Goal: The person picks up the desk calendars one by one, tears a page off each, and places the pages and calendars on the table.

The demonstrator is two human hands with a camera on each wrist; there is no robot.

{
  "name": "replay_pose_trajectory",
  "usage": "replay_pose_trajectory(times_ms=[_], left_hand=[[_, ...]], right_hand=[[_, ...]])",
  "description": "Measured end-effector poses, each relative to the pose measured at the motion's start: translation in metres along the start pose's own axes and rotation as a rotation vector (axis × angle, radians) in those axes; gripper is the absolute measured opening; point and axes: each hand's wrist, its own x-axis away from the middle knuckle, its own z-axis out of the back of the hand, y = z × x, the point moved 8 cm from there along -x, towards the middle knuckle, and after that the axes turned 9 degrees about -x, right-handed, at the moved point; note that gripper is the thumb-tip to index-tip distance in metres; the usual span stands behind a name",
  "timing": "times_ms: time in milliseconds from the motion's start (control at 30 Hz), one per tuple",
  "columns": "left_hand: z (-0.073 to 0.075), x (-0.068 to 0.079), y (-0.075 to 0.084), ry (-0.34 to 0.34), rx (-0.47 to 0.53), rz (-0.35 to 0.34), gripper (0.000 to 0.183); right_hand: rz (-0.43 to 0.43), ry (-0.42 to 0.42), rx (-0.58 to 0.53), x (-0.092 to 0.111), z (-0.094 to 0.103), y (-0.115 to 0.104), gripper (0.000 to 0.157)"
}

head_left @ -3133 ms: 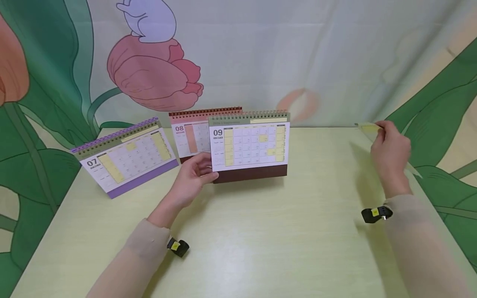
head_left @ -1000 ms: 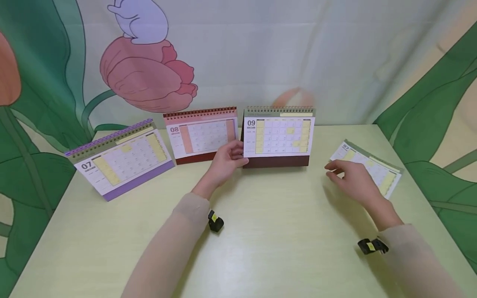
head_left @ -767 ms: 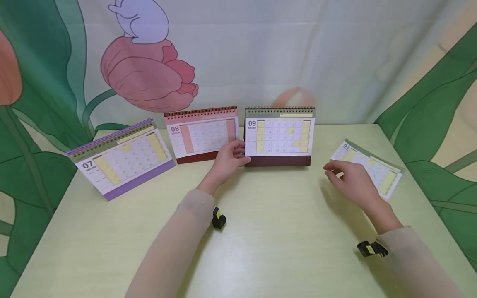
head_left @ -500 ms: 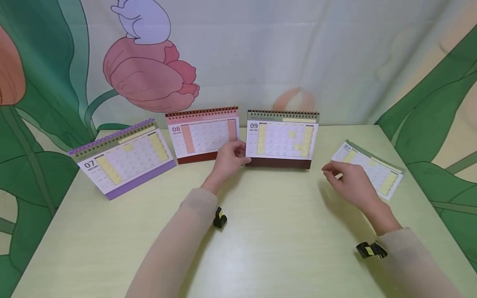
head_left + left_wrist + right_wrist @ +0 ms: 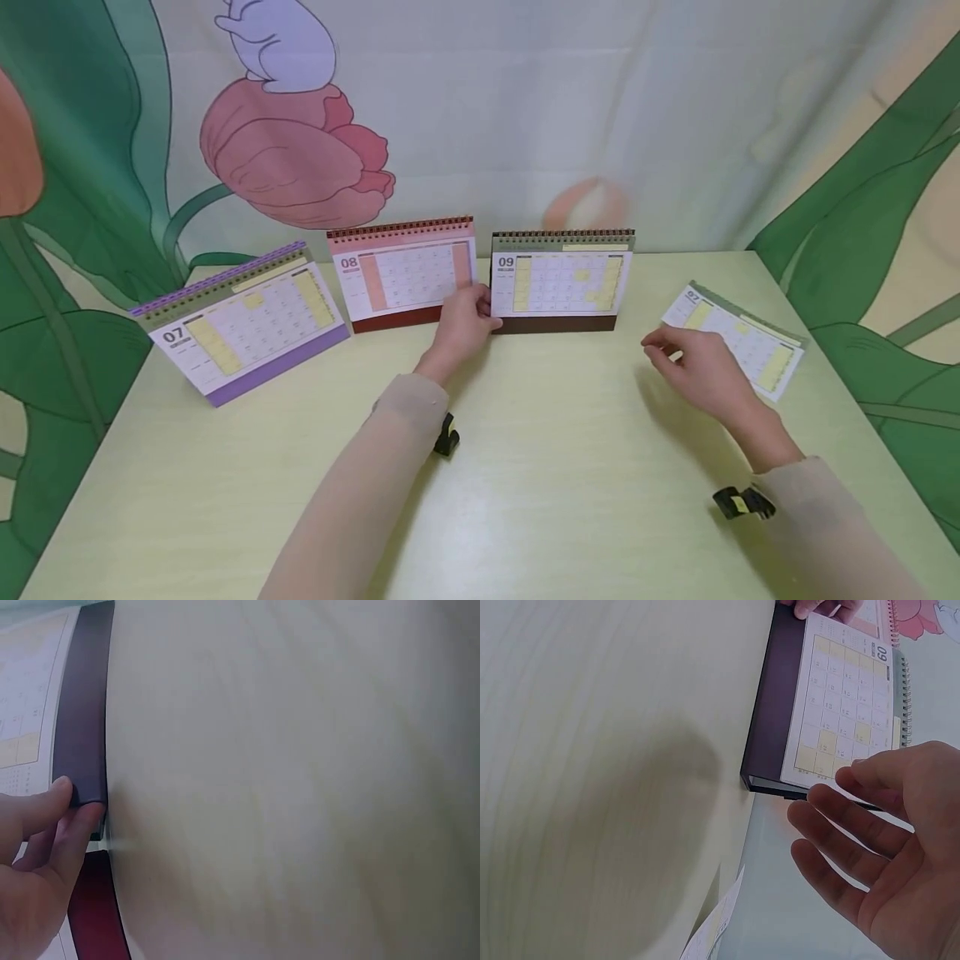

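Note:
A desk calendar showing 09 (image 5: pixel 558 279) stands on its dark brown base near the back of the table. My left hand (image 5: pixel 463 321) pinches its lower left edge; in the left wrist view the thumb (image 5: pixel 56 796) lies on the front of the base and fingers are behind. The calendar showing 08 (image 5: pixel 412 275), with a red-brown base, stands just left of it, partly behind that hand. My right hand (image 5: pixel 701 367) hovers with loosely bent fingers, holding nothing, between the 09 calendar and a loose calendar sheet marked 07 (image 5: pixel 772 367).
At the left a calendar showing 07 (image 5: pixel 247 321) with a purple base stands angled. The pale table (image 5: pixel 525 483) reaches a patterned cloth backdrop (image 5: pixel 465 108) right behind the calendars.
The left hand has carried the 09 calendar rightward from in front of the 08 calendar and set it down. The right hand has let go of the loose sheet, now lying on the table.

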Motion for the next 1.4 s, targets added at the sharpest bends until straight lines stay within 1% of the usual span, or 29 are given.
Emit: replay_pose_trajectory(times_ms=[133, 300, 467, 533, 600, 700, 767, 933, 1067, 1233, 1333, 1400], left_hand=[[0.001, -0.003, -0.001, 0.022, 0.003, 0.011, 0.020], [0.001, -0.004, 0.000, 0.039, -0.028, 0.042, 0.022], [0.003, -0.006, 0.002, 0.060, -0.126, 0.028, 0.021], [0.005, -0.007, 0.002, 0.069, -0.173, 0.022, 0.018], [0.006, -0.007, 0.001, 0.065, -0.191, 0.025, 0.017], [0.008, -0.007, 0.000, 0.043, -0.200, 0.032, 0.020], [0.008, -0.007, -0.001, 0.022, -0.190, 0.034, 0.025], [0.009, -0.005, -0.003, -0.008, -0.184, 0.010, 0.033], [0.007, 0.001, -0.004, -0.066, -0.139, -0.008, 0.037], [0.010, 0.014, -0.002, -0.157, -0.048, -0.023, 0.041], [0.017, 0.025, -0.002, -0.186, -0.016, -0.037, 0.039], [0.024, 0.034, -0.002, -0.197, -0.014, -0.052, 0.036]], right_hand=[[0.000, -0.007, -0.006, -0.003, -0.003, -0.002, 0.015], [0.003, -0.011, -0.016, -0.004, -0.007, -0.004, 0.015], [-0.005, -0.021, -0.026, -0.005, -0.012, -0.005, 0.015], [-0.009, -0.032, -0.034, -0.006, -0.015, -0.006, 0.016], [-0.008, -0.043, -0.038, -0.006, -0.017, -0.007, 0.016], [0.001, -0.050, -0.038, -0.007, -0.019, -0.010, 0.016], [0.009, -0.047, -0.033, -0.008, -0.020, -0.011, 0.016], [0.024, -0.046, -0.039, -0.008, -0.023, -0.013, 0.015], [0.011, -0.056, -0.046, -0.006, -0.025, -0.012, 0.016], [-0.003, -0.057, -0.044, -0.004, -0.026, -0.012, 0.015], [0.011, -0.057, -0.050, -0.004, -0.026, -0.012, 0.014], [0.021, -0.056, -0.053, -0.003, -0.027, -0.013, 0.014]])
